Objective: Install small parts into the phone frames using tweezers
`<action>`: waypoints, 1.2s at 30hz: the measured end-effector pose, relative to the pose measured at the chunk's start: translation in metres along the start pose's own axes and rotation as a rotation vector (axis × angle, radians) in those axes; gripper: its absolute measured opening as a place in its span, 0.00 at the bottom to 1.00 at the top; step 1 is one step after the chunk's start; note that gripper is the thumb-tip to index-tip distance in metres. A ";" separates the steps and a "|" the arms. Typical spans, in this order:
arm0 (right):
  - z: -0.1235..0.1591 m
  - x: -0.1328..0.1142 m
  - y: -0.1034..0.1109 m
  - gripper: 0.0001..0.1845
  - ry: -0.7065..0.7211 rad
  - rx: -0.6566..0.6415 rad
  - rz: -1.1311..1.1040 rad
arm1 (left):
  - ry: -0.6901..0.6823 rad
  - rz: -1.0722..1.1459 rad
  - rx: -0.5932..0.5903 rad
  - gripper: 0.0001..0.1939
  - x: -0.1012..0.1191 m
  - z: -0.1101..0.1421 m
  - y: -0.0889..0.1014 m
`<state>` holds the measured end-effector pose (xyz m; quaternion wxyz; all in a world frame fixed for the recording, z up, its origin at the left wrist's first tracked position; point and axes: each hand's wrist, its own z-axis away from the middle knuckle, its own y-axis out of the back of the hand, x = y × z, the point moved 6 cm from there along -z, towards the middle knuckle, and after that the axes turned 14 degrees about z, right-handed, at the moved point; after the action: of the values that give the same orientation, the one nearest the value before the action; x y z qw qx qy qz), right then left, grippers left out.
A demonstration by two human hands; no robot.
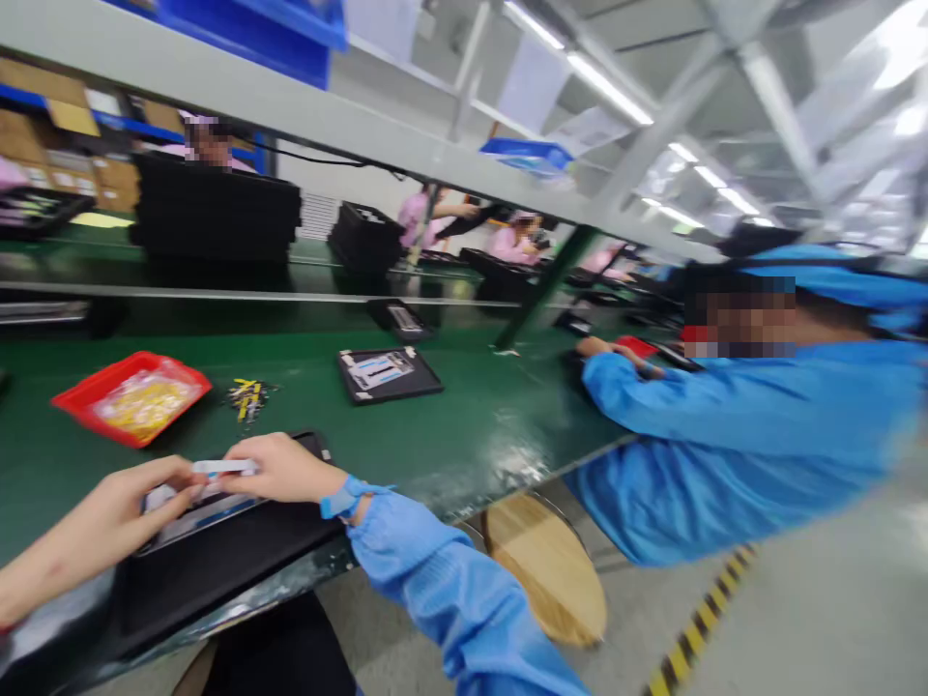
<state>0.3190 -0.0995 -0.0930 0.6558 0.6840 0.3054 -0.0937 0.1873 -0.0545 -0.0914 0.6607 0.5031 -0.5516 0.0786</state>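
Above a black tray at the table's front edge, a small flat white strip is pinched between both hands. My left hand grips its left end with thumb and fingertips. At the other end, my right hand, with a blue band at the wrist, has its fingers closed on the strip. Just below lies a flat silvery piece in the tray, partly hidden by my hands. Beyond them are a red bin with small yellow parts in a clear bag and a loose heap of yellow and dark bits.
A shallow black tray with white and blue pieces lies farther along the green table. Stacked black trays stand behind. At right sits a co-worker in a blue smock. A round wooden stool is below the table edge.
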 end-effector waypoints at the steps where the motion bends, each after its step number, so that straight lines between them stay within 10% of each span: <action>1: 0.003 0.002 0.001 0.06 0.000 -0.012 -0.019 | -0.006 0.030 -0.079 0.22 0.006 0.001 -0.007; 5: 0.007 0.033 0.009 0.07 -0.128 -0.003 -0.094 | -0.047 0.045 -0.060 0.17 0.010 0.003 -0.017; 12: 0.007 0.084 0.012 0.09 -0.309 0.033 0.426 | -0.122 -0.019 -0.131 0.11 -0.003 0.013 -0.043; 29: 0.050 0.071 -0.018 0.09 -0.264 0.145 0.768 | -0.305 -0.228 -0.206 0.13 0.010 0.082 -0.111; 36: 0.044 0.073 -0.006 0.13 -0.305 0.214 0.569 | -0.220 -0.216 -0.262 0.13 0.015 0.071 -0.107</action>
<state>0.3857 -0.1203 -0.1418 0.6183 0.7849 -0.0108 -0.0396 0.2173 -0.1660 -0.1487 0.6607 0.4746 -0.5689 -0.1205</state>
